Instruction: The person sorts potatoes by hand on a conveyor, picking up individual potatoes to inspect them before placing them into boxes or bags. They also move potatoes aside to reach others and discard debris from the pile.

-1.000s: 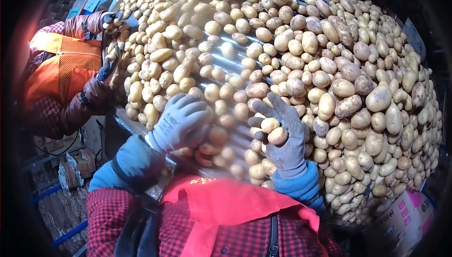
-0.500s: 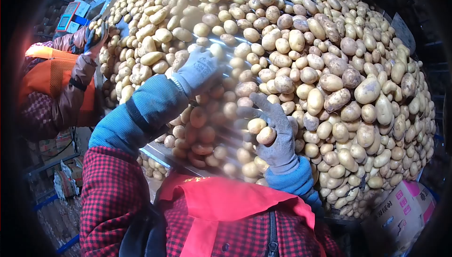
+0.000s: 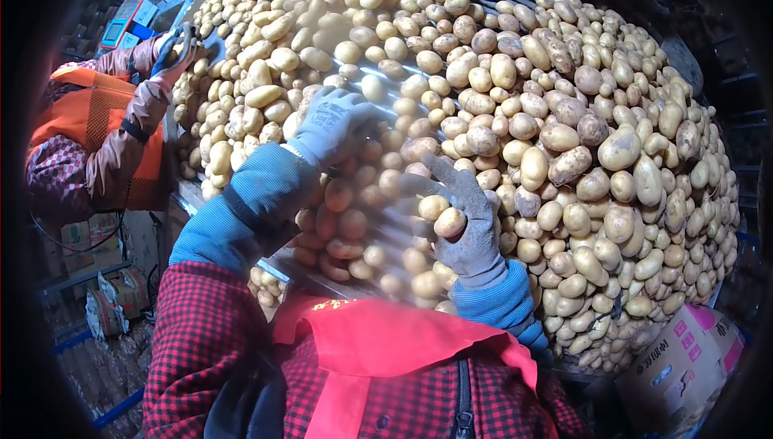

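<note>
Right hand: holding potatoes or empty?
Holding. The gloved right hand is palm-up with two small potatoes cupped against its curled fingers, above the potato-covered sorting table.

Grey-gloved hands, blue ribbed cuffs (red-checked sleeves, red apron)

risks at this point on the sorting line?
1. The right hand cups two potatoes loosely with its fingers spread, so one could roll off.
2. The left hand reaches among the moving, blurred potatoes; it could miss or bump them.
3. The co-worker's hand works the same pile, so reaches may collide.
</note>
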A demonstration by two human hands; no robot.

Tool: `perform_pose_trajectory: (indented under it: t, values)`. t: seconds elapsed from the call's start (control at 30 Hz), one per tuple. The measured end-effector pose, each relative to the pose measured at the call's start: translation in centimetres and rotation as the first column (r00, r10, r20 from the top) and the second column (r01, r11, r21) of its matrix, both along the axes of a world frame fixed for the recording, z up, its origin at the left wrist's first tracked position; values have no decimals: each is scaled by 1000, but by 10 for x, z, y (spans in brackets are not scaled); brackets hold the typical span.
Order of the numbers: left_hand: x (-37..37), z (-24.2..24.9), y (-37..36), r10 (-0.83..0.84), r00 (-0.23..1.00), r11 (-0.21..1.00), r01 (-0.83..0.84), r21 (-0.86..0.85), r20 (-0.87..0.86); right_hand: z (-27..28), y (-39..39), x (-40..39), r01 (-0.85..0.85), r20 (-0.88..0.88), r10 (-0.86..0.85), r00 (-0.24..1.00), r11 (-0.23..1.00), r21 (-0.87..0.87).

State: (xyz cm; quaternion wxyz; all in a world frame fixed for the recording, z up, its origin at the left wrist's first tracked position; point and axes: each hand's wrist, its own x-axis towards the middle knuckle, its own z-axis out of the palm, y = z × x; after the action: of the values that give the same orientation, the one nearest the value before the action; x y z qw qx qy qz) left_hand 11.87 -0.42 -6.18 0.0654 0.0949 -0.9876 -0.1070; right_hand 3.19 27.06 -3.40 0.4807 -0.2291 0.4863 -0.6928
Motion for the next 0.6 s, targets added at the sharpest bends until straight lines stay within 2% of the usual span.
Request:
perform_pose_trajectory:
  t: [0.07, 0.1, 0.17, 0.23, 0.3, 0.33, 0.37, 0.43, 0.47, 0.5, 0.57, 0.6]
  values:
    - [-14, -4, 0, -39, 979, 999, 32, -39, -200, -5, 1, 0, 4, -51, -5, 999, 1000, -27]
    - [-23, -7, -1, -57, 953, 998, 43, -56, -296, -6, 1, -1, 4, -20, -5, 1000, 1000, -24]
    - [-50, 5, 2, -175, 932, 984, 178, -21, -318, -6, 3, -1, 6, 42, -5, 999, 1000, -18]
    - [-78, 10, 16, -204, 952, 979, 197, -56, -229, -3, 2, 0, 6, 114, -7, 993, 1000, 5]
    - [-104, -6, 19, -279, 953, 960, 274, -58, -121, -2, 2, -1, -7, 158, 6, 987, 1000, 7]
    - [-109, -11, 22, -238, 961, 969, 225, -102, -143, -3, 3, -2, -15, 174, 14, 985, 1000, 4]
    - [-111, -13, 15, -253, 956, 967, 249, -49, -148, -3, 4, -3, -8, 157, 10, 988, 1000, -13]
    - [-105, -7, -3, -326, 940, 945, 322, -54, -100, -4, 5, 0, 11, 138, -4, 990, 999, -51]
    - [-97, -13, -12, -300, 943, 948, 279, -151, -144, -10, 4, 0, 11, 113, -1, 994, 996, -88]
    - [-91, -12, -21, -280, 955, 952, 263, -154, -102, -15, 2, 0, 10, 89, 1, 996, 992, -125]
    - [-85, 5, -39, -153, 987, 981, 147, -125, -42, -21, 2, 0, 11, 159, 14, 987, 987, -159]
    - [-79, 8, -47, -92, 993, 971, 75, -227, -68, -22, 2, 0, 11, 182, 19, 983, 986, -166]
